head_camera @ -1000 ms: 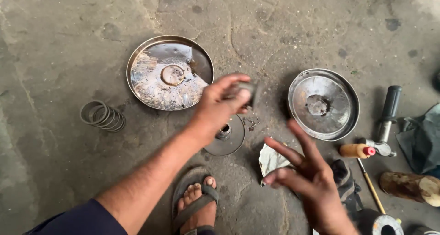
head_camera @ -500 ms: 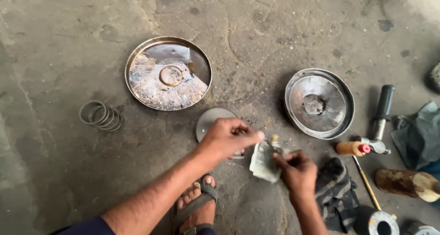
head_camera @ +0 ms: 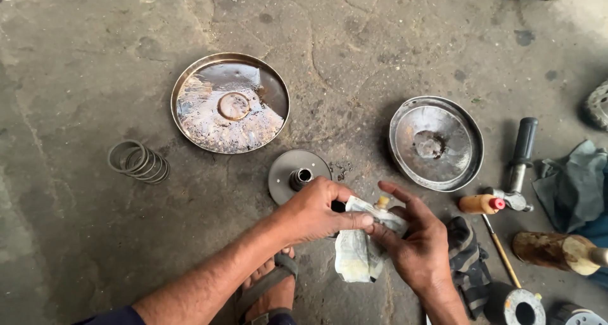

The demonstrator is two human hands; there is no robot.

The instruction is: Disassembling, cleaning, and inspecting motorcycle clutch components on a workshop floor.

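Both hands met over the rough concrete floor (head_camera: 95, 59), the left hand (head_camera: 316, 211) and right hand (head_camera: 415, 246) pinching a crumpled, soft plastic pouch (head_camera: 356, 252) with a small nozzle, just below a flat grey metal disc (head_camera: 285, 176) with a central hub.

Soft even daylight, sharp focus, faint shadows, slight edge distortion.

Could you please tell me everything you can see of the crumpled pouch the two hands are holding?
The pouch is a soft, whitish, crumpled plastic sachet, dirty and creased, with a small tan nozzle on top. It hangs just above the concrete floor, beside the small grey disc. The left hand and right hand pinch its upper end.
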